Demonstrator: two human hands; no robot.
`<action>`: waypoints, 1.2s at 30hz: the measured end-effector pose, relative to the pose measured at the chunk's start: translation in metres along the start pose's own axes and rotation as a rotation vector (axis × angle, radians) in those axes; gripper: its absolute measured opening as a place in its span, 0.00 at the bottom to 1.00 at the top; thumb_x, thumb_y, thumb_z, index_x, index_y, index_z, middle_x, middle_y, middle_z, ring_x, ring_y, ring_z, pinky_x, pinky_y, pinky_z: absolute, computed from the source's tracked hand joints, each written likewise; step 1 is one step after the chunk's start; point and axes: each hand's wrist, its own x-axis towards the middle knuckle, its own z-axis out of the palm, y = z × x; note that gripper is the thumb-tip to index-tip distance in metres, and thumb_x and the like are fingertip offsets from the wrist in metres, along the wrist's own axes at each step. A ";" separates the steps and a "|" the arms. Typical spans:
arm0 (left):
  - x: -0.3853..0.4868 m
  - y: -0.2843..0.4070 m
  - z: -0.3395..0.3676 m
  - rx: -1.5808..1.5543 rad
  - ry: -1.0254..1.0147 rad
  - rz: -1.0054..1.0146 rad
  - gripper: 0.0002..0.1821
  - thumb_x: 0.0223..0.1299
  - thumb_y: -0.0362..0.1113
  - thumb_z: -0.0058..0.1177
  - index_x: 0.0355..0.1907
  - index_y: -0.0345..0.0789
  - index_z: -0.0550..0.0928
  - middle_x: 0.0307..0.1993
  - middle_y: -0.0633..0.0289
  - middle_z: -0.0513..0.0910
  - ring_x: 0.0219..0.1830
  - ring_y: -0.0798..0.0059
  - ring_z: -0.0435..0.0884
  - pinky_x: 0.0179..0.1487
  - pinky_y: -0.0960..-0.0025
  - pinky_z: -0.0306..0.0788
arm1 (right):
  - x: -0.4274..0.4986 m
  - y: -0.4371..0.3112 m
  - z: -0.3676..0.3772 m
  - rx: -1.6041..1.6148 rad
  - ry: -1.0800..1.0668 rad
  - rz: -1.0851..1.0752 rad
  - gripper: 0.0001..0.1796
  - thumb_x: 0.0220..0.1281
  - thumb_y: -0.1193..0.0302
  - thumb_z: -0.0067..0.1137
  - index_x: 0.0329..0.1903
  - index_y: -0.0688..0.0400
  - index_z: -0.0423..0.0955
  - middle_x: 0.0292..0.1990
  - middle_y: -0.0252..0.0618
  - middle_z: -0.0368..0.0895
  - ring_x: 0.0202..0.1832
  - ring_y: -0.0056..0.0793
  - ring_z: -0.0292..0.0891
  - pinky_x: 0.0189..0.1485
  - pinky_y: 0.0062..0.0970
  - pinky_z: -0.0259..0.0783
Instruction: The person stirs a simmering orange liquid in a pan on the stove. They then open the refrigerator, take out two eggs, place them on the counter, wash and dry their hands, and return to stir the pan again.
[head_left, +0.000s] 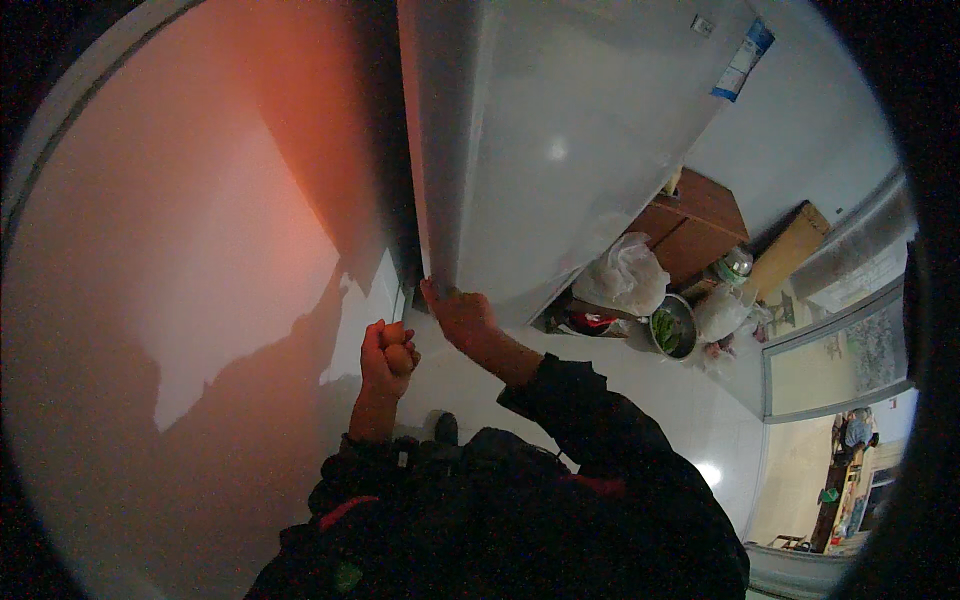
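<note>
My left hand (382, 371) is raised in front of my body, its fingers curled around two brown eggs (400, 360). They sit one above the other in the palm. To its right, my right hand (466, 319) reaches forward with bent fingers. It touches the narrow vertical edge of a tall, pale grey panel (555, 202), which looks like a refrigerator door. Part of its fingers is hidden, so a grip cannot be made out. A dark gap (401, 187) runs along this edge on the left.
Close on the left stands a pale wall (225, 300) under orange light. Beyond the panel, a brown wooden cabinet (697, 217), a white plastic bag (626, 277) and a metal bowl with greens (673, 326) line the floor. A person (857, 431) is beyond the doorway at far right.
</note>
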 end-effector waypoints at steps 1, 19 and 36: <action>0.000 0.000 -0.002 -0.001 -0.052 -0.004 0.20 0.65 0.52 0.50 0.44 0.35 0.76 0.34 0.57 0.80 0.28 0.71 0.79 0.30 0.71 0.77 | 0.005 0.003 -0.002 0.066 0.006 -0.014 0.32 0.61 0.70 0.57 0.69 0.53 0.61 0.39 0.43 0.82 0.36 0.39 0.84 0.36 0.38 0.78; 0.021 -0.007 0.033 0.013 -0.102 -0.025 0.17 0.66 0.50 0.48 0.42 0.37 0.76 0.33 0.56 0.81 0.25 0.71 0.78 0.33 0.67 0.77 | 0.050 0.145 -0.043 0.493 0.446 0.141 0.24 0.54 0.71 0.65 0.55 0.54 0.72 0.55 0.46 0.76 0.55 0.51 0.75 0.54 0.45 0.74; 0.018 -0.014 0.043 0.091 -0.154 -0.019 0.19 0.68 0.51 0.46 0.44 0.36 0.77 0.35 0.56 0.81 0.27 0.71 0.78 0.32 0.66 0.75 | 0.071 0.183 -0.048 0.443 0.227 0.242 0.40 0.54 0.64 0.68 0.69 0.56 0.61 0.70 0.54 0.59 0.70 0.55 0.58 0.67 0.48 0.64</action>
